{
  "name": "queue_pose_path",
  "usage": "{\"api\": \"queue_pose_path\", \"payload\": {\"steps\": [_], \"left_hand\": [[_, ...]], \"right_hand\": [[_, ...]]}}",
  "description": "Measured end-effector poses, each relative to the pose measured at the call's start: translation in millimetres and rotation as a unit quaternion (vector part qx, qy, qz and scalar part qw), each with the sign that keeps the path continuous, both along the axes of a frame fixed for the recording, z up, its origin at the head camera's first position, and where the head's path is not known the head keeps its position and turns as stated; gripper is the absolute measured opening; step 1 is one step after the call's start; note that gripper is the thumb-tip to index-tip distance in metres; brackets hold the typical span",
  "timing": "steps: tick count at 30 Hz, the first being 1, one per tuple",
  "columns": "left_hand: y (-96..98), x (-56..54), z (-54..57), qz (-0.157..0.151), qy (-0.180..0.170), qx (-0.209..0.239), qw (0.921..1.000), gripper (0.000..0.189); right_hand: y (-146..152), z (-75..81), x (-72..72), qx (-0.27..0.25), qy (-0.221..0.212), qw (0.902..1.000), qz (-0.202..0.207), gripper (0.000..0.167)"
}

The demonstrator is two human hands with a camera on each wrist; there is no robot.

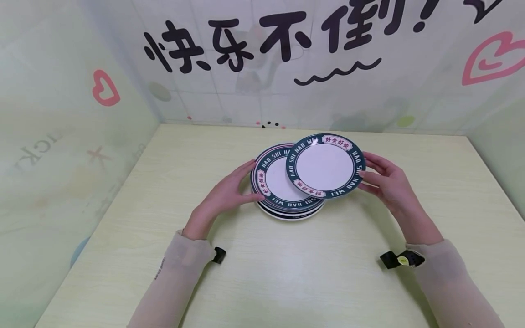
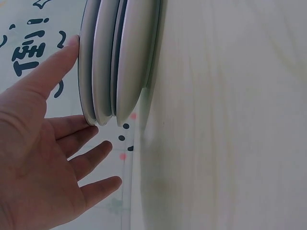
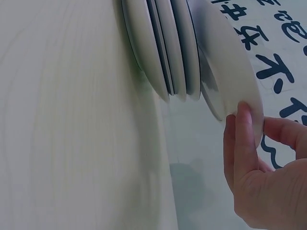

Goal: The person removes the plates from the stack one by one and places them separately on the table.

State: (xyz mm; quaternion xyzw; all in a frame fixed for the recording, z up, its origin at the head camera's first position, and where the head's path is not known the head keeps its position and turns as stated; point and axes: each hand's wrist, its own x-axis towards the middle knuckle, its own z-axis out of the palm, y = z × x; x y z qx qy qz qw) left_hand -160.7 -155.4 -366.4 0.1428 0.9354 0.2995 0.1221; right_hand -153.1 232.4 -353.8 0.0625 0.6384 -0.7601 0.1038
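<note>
My right hand [image 1: 385, 182] pinches the right rim of a white plate [image 1: 324, 166] with a dark green lettered border. In the right wrist view the thumb and fingers clasp the edge of this plate [image 3: 235, 72], which is tilted away from the stack. It overlaps the upper right of a plate stack [image 1: 283, 182] on the table. My left hand [image 1: 227, 191] is at the stack's left side, fingers spread, thumb and a fingertip touching the upper rim. In the left wrist view the stacked plates [image 2: 103, 62] show edge-on; other fingers stand apart from them.
A pale wooden table [image 1: 287, 273] lies under the plates. Behind it rises a wall [image 1: 246, 100] with large black characters, and another printed wall [image 1: 61, 114] borders the left side. Black straps circle both wrists, such as the right strap [image 1: 402, 259].
</note>
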Motion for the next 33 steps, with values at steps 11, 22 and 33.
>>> {"api": "queue_pose_path", "payload": {"steps": [11,22,33], "left_hand": [[-0.3,-0.4,-1.8,0.003,-0.001,0.002,1.0000,0.097],[-0.3,0.2,-0.9,0.005,-0.004,0.002,1.0000,0.097],[-0.1,2.0,1.0,0.005,-0.005,0.004,1.0000,0.098]], "right_hand": [[5,2.0,0.0,-0.017,-0.001,0.9997,-0.020,0.072],[11,0.8,-0.6,-0.033,0.005,0.9988,-0.034,0.072],[17,-0.2,-2.0,-0.063,0.001,0.9969,-0.048,0.071]]}}
